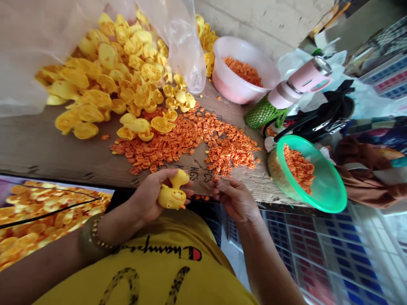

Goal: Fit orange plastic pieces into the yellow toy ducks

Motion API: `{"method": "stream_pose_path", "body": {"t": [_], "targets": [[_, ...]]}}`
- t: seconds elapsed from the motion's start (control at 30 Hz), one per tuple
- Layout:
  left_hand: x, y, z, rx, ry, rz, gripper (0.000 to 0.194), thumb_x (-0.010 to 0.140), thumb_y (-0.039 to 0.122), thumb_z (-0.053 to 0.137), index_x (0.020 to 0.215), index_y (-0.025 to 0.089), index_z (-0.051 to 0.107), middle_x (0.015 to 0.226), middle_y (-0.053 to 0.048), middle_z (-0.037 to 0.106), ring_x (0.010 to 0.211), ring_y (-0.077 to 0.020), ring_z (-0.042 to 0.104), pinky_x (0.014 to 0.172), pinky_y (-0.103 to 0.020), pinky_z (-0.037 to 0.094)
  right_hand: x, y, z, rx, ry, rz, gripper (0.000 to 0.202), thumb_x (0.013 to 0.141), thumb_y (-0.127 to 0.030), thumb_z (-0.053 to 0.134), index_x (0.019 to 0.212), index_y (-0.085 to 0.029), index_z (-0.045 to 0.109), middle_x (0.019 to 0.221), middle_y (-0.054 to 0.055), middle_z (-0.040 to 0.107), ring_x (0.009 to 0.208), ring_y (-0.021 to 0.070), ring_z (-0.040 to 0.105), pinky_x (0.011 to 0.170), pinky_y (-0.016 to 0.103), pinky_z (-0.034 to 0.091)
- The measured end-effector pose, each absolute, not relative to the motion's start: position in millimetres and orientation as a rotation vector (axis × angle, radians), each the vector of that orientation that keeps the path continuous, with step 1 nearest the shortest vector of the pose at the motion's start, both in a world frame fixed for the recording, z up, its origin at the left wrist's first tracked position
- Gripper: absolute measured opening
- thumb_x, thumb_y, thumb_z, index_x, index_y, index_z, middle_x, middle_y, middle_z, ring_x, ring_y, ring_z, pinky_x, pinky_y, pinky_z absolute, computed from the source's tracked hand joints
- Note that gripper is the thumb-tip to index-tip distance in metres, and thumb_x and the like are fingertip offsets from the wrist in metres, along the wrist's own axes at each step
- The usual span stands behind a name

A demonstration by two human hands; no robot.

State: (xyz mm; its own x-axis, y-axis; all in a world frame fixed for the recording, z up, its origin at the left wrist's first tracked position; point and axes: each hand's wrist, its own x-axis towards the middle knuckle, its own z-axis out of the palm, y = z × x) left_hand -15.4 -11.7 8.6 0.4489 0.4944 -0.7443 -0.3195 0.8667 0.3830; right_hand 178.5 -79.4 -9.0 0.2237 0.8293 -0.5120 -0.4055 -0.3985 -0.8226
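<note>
My left hand (149, 192) is curled around a yellow plastic duck shell (172, 197) with small orange bits showing on it. A second rounded yellow part (179, 178) joins or touches it at the top; I cannot tell which. Over the table's front edge, my right hand (238, 198) pinches a small orange plastic piece (216, 178) between thumb and fingertips. Just beyond both hands lies a loose spread of small orange pieces (174, 137) on brown cardboard (22, 146). Several yellow shells (136, 126) rest on its far left side.
A heap of yellow shells (108, 80) spills from a clear plastic bag (187, 42). Behind stands a pinkish bowl (235, 91); at right, a green bowl (332, 186), both with orange pieces. A pink bottle (305, 76) and black bag (337, 110) stand near. More shells (34, 224) lie lower left.
</note>
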Motion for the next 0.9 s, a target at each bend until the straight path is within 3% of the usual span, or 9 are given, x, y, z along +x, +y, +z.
{"method": "stream_pose_path", "body": {"t": [0.3,0.4,0.53,0.67,0.9], "targets": [[-18,-12,1,0.153,0.873,0.495,0.024,0.080,0.024,0.050,0.078,0.007,0.066,0.074,-0.017,0.069,0.059,-0.0242,0.067,0.051,-0.034,0.055,144,-77,-10,-1.308,-0.481,1.605,0.024,0.063,-0.032,0.083,0.078,-0.017,0.072,0.063,0.000,0.067,0.051,0.0063,0.057,0.050,0.017,0.050],[-20,-13,-3,0.148,0.837,0.514,0.025,0.080,0.024,0.050,0.077,0.006,0.067,0.073,-0.016,0.068,0.059,-0.0239,0.067,0.052,-0.033,0.054,136,-80,-6,-1.338,-0.685,1.451,0.017,0.068,-0.029,0.079,0.078,-0.019,0.071,0.064,-0.001,0.068,0.052,0.0074,0.059,0.052,0.018,0.051],[-20,-13,-5,0.142,0.812,0.555,0.021,0.079,0.022,0.052,0.071,0.008,0.065,0.066,-0.011,0.065,0.052,-0.0183,0.062,0.048,-0.028,0.051,126,-81,-1,-1.428,-1.232,1.030,0.004,0.077,-0.021,0.069,0.080,-0.020,0.069,0.081,0.002,0.073,0.068,0.0137,0.067,0.062,0.026,0.057],[-17,-16,-3,0.171,0.902,0.600,0.016,0.077,0.017,0.054,0.065,0.010,0.061,0.059,-0.005,0.059,0.046,-0.0131,0.055,0.043,-0.023,0.047,125,-79,1,-1.349,-1.753,0.686,0.013,0.084,-0.012,0.057,0.086,-0.018,0.069,0.083,0.005,0.072,0.078,0.0152,0.068,0.071,0.027,0.056],[-16,-20,-5,0.259,0.940,0.647,0.009,0.073,0.018,0.060,0.066,0.012,0.060,0.060,-0.001,0.056,0.047,-0.0101,0.051,0.043,-0.021,0.042,126,-75,10,-1.307,-2.137,0.555,0.019,0.085,-0.007,0.049,0.085,-0.012,0.067,0.082,0.010,0.069,0.076,0.0179,0.065,0.069,0.029,0.053]]}}
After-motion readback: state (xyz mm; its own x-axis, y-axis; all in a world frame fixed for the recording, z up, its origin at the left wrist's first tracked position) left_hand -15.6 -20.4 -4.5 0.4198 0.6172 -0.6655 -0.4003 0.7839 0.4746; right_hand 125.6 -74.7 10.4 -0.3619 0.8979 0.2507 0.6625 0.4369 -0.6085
